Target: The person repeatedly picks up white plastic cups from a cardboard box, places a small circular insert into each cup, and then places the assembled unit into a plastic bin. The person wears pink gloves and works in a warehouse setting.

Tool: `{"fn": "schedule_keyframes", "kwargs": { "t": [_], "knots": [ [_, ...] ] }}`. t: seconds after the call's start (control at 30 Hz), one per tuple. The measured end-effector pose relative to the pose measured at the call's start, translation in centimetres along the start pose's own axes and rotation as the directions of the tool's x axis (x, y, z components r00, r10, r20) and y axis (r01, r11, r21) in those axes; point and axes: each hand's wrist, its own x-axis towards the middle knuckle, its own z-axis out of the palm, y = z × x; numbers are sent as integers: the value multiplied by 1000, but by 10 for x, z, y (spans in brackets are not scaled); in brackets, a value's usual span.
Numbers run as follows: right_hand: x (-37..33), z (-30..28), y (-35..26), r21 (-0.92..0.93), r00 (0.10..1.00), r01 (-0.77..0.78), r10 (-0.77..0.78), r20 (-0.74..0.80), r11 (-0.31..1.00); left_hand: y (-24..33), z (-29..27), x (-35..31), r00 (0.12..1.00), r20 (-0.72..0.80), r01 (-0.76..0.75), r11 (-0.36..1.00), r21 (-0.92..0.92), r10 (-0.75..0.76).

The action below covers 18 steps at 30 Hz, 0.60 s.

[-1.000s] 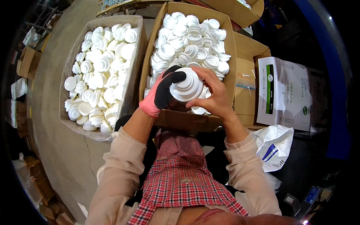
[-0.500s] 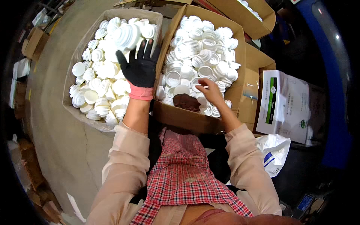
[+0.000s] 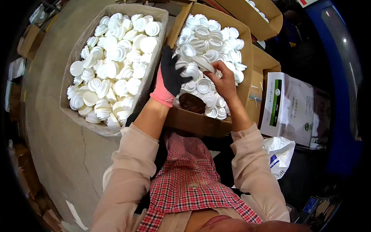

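My left hand (image 3: pixel 172 75), in a black glove with a pink cuff, is open above the near left part of a cardboard box (image 3: pixel 198 120). Its fingers are spread, with nothing in them. My bare right hand (image 3: pixel 225 82) pinches a white plastic lid (image 3: pixel 203 64), tilted and seen nearly edge-on, over the same box. Beneath both hands lies a heap of white round lids (image 3: pixel 216 44). A dark brown thing (image 3: pixel 192 103) of unclear kind rests at the heap's near edge. To the left, a plastic-lined box (image 3: pixel 69 110) holds another heap of white lids (image 3: pixel 112 69).
At the right lie a folded white printed carton (image 3: pixel 291 108) and a white plastic bag (image 3: pixel 279 154). An open cardboard box (image 3: pixel 266 58) stands beyond the lid box, and another box (image 3: pixel 272 23) is at the far right. Blue equipment (image 3: pixel 342 77) borders the right side.
My left hand has moved right and nearer from over the left box, where a blurred stack of white lids was by its fingers. My right hand has lifted slightly, with the lid now showing.
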Motion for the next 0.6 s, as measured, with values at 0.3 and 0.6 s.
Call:
{"fn": "schedule_keyframes", "kwargs": {
  "t": [0.3, 0.6],
  "knots": [
    [-85, 10, 126, -595, 854, -10, 316, 413, 804, -1, 22, -2, 760, 647, 327, 897, -297, -63],
    [-116, 46, 148, -711, 858, 13, 357, 370, 703, -20, 32, -4, 690, 585, -703, 204, 681, 426]
  ]
}}
